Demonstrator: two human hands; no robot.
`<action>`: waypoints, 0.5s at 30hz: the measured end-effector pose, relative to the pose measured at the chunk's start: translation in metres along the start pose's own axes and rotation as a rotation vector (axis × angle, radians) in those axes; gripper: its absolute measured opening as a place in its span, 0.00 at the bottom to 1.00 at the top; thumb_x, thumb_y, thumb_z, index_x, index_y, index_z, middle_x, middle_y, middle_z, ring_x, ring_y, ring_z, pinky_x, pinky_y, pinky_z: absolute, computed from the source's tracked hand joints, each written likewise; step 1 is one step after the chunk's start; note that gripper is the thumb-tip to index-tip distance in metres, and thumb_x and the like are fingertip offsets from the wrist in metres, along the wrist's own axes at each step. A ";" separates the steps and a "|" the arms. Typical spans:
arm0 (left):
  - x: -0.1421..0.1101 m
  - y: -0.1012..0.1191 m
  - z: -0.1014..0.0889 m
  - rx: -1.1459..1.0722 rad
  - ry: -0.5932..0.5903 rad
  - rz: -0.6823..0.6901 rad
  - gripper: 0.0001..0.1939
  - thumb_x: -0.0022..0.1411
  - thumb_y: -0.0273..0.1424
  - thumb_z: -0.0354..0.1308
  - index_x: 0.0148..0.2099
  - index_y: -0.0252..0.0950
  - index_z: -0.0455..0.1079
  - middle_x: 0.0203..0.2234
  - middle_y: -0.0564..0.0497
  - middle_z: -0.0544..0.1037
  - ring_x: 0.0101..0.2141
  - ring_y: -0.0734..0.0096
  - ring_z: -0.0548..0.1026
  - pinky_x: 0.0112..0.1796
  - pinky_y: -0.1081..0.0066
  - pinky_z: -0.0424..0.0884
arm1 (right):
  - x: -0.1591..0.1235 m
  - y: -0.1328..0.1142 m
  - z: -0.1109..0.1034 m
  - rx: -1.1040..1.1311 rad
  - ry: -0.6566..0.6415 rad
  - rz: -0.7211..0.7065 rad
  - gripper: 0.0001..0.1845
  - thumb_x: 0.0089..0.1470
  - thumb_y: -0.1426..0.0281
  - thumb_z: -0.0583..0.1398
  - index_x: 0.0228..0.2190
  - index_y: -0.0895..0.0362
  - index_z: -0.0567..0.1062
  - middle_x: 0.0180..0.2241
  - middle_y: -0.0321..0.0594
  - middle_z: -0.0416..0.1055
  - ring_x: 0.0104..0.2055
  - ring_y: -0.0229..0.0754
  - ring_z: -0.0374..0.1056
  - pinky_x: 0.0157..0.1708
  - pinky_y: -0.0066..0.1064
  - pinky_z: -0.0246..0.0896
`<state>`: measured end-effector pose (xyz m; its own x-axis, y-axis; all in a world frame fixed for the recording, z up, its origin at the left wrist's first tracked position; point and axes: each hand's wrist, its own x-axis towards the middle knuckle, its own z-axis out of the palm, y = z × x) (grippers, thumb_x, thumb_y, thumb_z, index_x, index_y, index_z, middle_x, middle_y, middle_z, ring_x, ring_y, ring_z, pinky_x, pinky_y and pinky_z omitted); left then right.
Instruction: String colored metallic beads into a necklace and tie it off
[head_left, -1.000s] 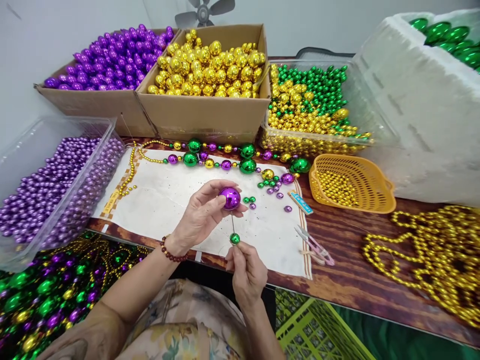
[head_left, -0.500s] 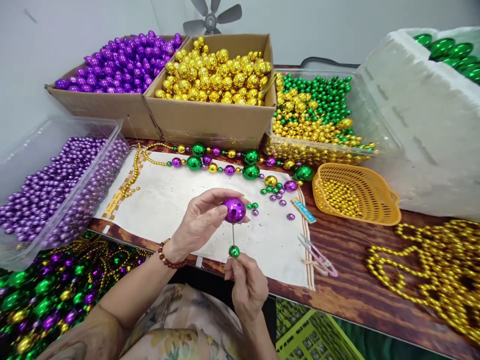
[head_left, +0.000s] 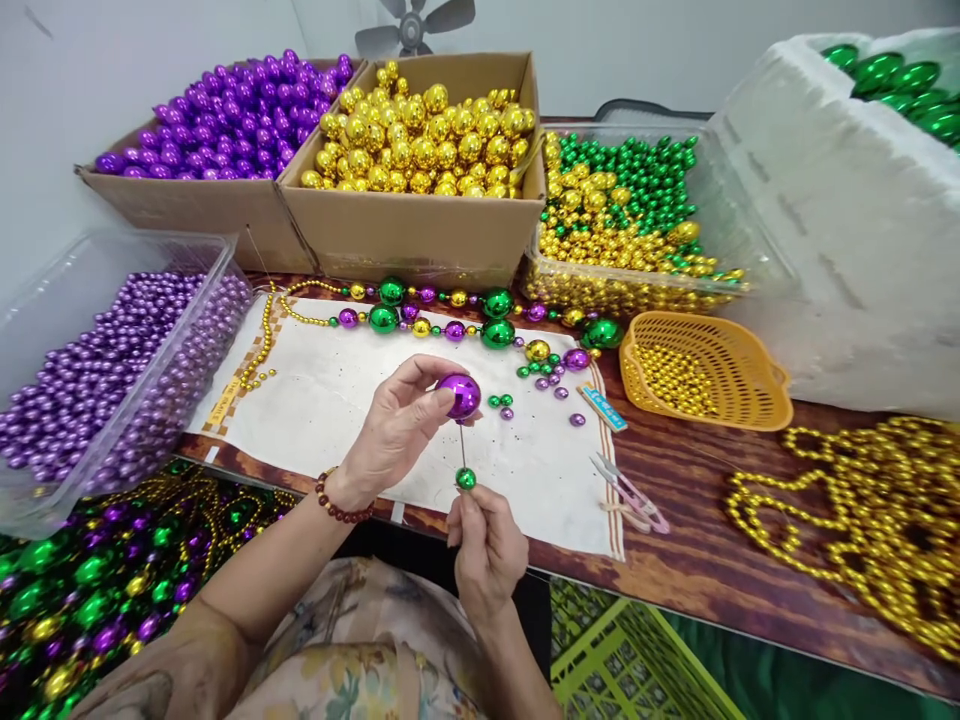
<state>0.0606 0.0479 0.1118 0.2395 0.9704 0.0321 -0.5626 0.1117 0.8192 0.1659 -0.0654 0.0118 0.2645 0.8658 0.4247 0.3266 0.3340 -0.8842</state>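
My left hand (head_left: 394, 430) is closed round a large shiny purple bead (head_left: 460, 395), held over a white cloth (head_left: 337, 400). Just below it my right hand (head_left: 487, 545) pinches a thin needle (head_left: 463, 448) that points up into the purple bead. A small green bead (head_left: 466, 479) sits on the needle right above my right fingertips. Beyond my hands a strung row of green, gold and purple beads (head_left: 450, 315) lies along the cloth's far edge. Several loose small beads (head_left: 540, 380) lie to the right of the purple bead.
Cardboard boxes of purple beads (head_left: 225, 120) and gold beads (head_left: 420, 140) stand at the back, with a clear tub of green and gold beads (head_left: 630, 210). A clear tub of small purple beads (head_left: 97, 370) is left. An orange basket (head_left: 705, 370), snips (head_left: 630, 495) and gold strands (head_left: 862, 520) lie right.
My hands hold nearly the same pose throughout. The purple bead stays at the needle's tip while the view shifts slightly down and back up.
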 end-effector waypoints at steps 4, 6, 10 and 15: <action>0.002 0.000 0.001 0.003 0.012 0.008 0.15 0.54 0.37 0.72 0.39 0.37 0.74 0.33 0.54 0.76 0.31 0.76 0.76 0.35 0.73 0.76 | 0.000 0.002 0.002 -0.072 -0.010 -0.137 0.07 0.67 0.75 0.54 0.42 0.55 0.72 0.20 0.29 0.69 0.16 0.32 0.63 0.22 0.26 0.60; 0.002 0.000 0.003 0.012 0.003 0.007 0.15 0.54 0.37 0.73 0.40 0.37 0.73 0.34 0.54 0.76 0.31 0.76 0.77 0.35 0.72 0.77 | -0.001 0.004 0.002 -0.040 0.010 -0.072 0.08 0.67 0.75 0.54 0.42 0.55 0.72 0.20 0.28 0.69 0.15 0.31 0.63 0.21 0.26 0.59; 0.000 -0.001 0.004 0.018 -0.015 0.026 0.17 0.53 0.36 0.73 0.41 0.38 0.72 0.36 0.54 0.76 0.33 0.75 0.78 0.35 0.72 0.77 | -0.002 0.006 0.003 0.010 0.054 0.032 0.08 0.67 0.76 0.53 0.42 0.55 0.71 0.21 0.27 0.68 0.16 0.31 0.63 0.20 0.25 0.58; -0.001 0.001 0.003 -0.029 -0.078 -0.003 0.14 0.57 0.37 0.71 0.42 0.38 0.74 0.37 0.52 0.77 0.33 0.74 0.79 0.37 0.71 0.78 | 0.002 0.003 -0.002 -0.015 -0.022 -0.109 0.09 0.65 0.79 0.54 0.42 0.54 0.71 0.22 0.29 0.70 0.18 0.31 0.65 0.24 0.26 0.61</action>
<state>0.0620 0.0460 0.1139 0.3014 0.9506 0.0744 -0.5838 0.1223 0.8026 0.1688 -0.0632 0.0108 0.2070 0.8323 0.5142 0.3661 0.4215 -0.8297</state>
